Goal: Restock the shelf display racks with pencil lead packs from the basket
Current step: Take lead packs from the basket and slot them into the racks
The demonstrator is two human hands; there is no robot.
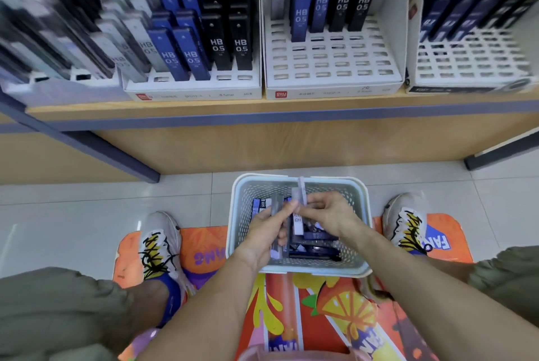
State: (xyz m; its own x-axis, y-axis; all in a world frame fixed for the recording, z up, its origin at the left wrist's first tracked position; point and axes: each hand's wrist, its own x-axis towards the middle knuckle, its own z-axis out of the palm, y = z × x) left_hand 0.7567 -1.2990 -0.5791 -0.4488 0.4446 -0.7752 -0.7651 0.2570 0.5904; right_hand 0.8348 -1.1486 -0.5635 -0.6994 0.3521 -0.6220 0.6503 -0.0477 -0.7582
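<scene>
Both forearms reach down into the basket [297, 267]: the left hand [264, 232] grips several pencil lead packs [277, 215], the right hand [326, 212] pinches a pale one [300, 194]. Gathering stock, seemingly; next, lift them to the half-empty middle rack [332, 63].

A single wide-angle camera sat on the person's head and looked forward and steeply down, close above the basket [297, 266] on the floor between the shoes. Its upper part faced the shelf [262, 110] with the display racks [332, 69], somewhat farther off and blurred toward the left and right edges. No second view was given, so nothing was shared.
</scene>
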